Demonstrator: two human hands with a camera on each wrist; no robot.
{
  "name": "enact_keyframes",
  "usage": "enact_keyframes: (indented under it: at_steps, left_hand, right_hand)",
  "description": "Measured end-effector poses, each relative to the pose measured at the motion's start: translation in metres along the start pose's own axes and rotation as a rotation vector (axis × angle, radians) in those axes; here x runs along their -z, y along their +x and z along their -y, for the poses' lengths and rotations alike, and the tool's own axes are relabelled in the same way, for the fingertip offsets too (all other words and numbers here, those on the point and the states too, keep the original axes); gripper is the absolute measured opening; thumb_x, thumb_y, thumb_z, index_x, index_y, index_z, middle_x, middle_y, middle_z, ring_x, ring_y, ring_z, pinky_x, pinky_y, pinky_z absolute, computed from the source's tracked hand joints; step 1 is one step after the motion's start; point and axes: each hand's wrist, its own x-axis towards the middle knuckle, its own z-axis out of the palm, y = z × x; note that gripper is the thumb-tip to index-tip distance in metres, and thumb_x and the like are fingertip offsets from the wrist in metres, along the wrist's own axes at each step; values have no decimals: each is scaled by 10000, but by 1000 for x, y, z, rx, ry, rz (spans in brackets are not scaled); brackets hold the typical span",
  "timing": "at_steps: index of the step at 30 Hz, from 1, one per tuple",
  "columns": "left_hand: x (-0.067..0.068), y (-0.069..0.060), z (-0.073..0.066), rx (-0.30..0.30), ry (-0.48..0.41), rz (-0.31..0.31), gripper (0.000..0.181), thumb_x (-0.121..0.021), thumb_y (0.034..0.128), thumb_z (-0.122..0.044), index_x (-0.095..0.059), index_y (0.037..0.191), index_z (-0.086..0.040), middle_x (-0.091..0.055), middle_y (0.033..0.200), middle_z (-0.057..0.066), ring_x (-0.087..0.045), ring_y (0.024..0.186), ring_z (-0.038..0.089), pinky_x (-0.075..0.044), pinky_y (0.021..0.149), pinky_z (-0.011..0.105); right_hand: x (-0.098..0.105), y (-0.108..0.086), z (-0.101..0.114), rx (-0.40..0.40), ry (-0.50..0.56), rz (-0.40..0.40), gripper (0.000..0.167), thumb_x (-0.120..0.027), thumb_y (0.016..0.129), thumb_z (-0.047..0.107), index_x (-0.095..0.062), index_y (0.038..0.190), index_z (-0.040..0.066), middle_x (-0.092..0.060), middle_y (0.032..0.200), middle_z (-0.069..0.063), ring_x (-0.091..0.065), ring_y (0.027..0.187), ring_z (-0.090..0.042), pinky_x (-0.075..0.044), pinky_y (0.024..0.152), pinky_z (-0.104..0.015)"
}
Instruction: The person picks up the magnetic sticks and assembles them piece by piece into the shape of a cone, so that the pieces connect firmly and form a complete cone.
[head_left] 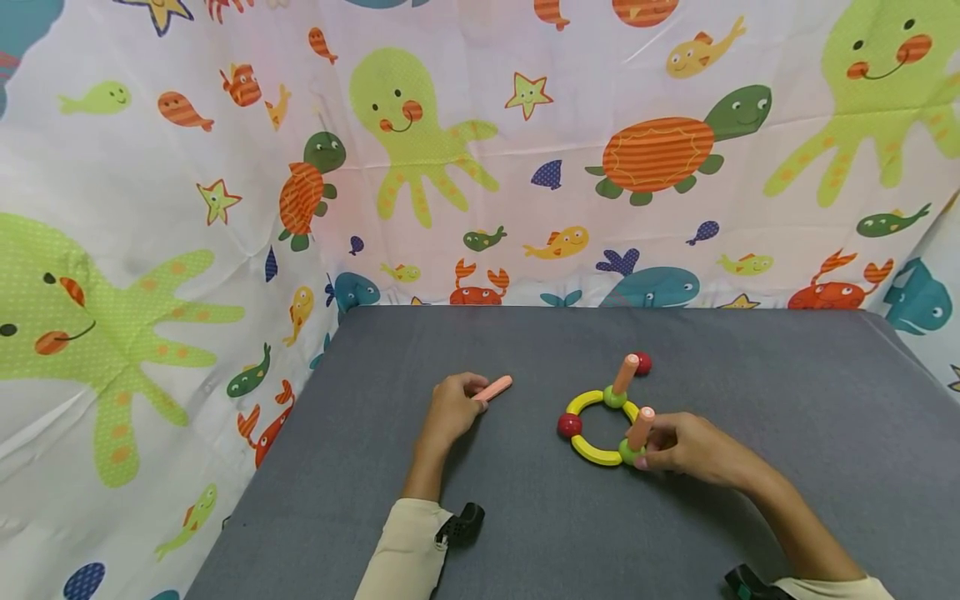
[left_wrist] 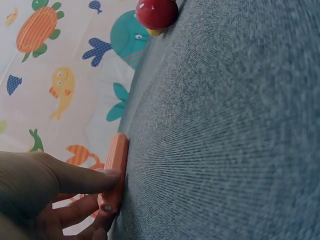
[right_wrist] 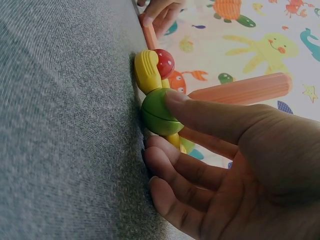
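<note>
On the left, my left hand (head_left: pixel 453 408) pinches a salmon-coloured toy rod (head_left: pixel 497 387) between thumb and fingers; the rod (left_wrist: pixel 116 167) lies low along the table surface. My right hand (head_left: pixel 697 447) pinches a green ball (right_wrist: pixel 159 112) with its thumb and fingertips. That ball belongs to a flat ring of yellow curved pieces (head_left: pixel 596 452), green balls and a red ball (head_left: pixel 570 426). From the held ball a rod (head_left: pixel 641 428) stands up, slightly tilted. A second rod (head_left: pixel 626 375) rises from the far green ball (head_left: pixel 614 397). My hand hides the ring's right side.
Another red ball (head_left: pixel 642 363) sits just behind the far rod, partly covered by it. The grey cloth-covered table (head_left: pixel 450 342) meets a curtain (head_left: pixel 555 233) printed with sea animals at its back and left edges.
</note>
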Motion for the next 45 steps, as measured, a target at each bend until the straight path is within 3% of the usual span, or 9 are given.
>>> enact_keyframes:
  at_steps: [5,11,16,24,29,35,41,45]
  left_hand:
    - [-2,-1,-4,-10,9,-26,312,-815,907,-10,-779,1211,-70,-778,1125,91,-702,1065,273,-553,942,491]
    - [-7,-4,-17,-72,0,-40,365,-836,901,-41,-765,1259,-65,-783,1129,95,-734,1042,276,-569,907,485]
    - [-16,-8,-28,-119,-23,8,401,-830,907,-38,-742,1298,-37,-765,1128,105,-734,966,234,-590,840,419]
    - [-29,-14,-39,-174,-99,46,390,-841,922,-105,-728,1295,-98,-733,1151,76,-714,957,199,-596,843,366]
    - [-35,-17,-41,-204,-145,66,400,-840,927,-125,-709,1305,-122,-750,1168,68,-729,987,220,-606,880,382]
    - [-43,-20,-42,-249,-172,116,365,-826,945,-190,-743,1292,-111,-755,1144,41,-725,949,175,-598,805,292]
    - [-48,-21,-48,-280,-200,123,345,-824,949,-207,-746,1274,-119,-758,1102,5,-698,946,107,-583,868,259]
    - [-52,-23,-52,-302,-219,161,354,-814,960,-206,-734,1297,-135,-757,1125,2,-697,956,83,-579,883,255]
  right_hand:
    - [0,1,-1,-10,-5,-4,323,-837,918,243,-745,1179,76,-652,853,-24,-592,719,-135,-520,608,-278]
    - [-1,1,1,-21,-2,-21,260,-849,904,253,-750,1055,65,-660,830,-16,-595,703,-139,-515,600,-279]
    - [-2,1,1,-24,-1,-26,255,-852,902,254,-751,1043,68,-661,826,-9,-596,696,-126,-515,599,-276]
    - [-3,3,2,-15,-13,-4,334,-829,925,253,-754,1209,94,-680,870,-16,-607,731,-145,-529,610,-289]
    - [-4,2,2,-19,-19,-9,325,-834,918,264,-763,1191,104,-691,861,-11,-614,729,-152,-530,609,-291]
    - [-4,1,2,-12,-23,-8,322,-829,921,247,-763,1206,113,-687,859,-10,-613,730,-147,-519,610,-278]
    - [-4,3,3,-7,-14,-6,299,-821,924,231,-760,1190,110,-689,836,-10,-625,724,-163,-509,602,-273]
    - [-4,3,3,-22,-17,-10,301,-824,922,229,-758,1190,106,-680,824,-7,-618,719,-168,-503,596,-275]
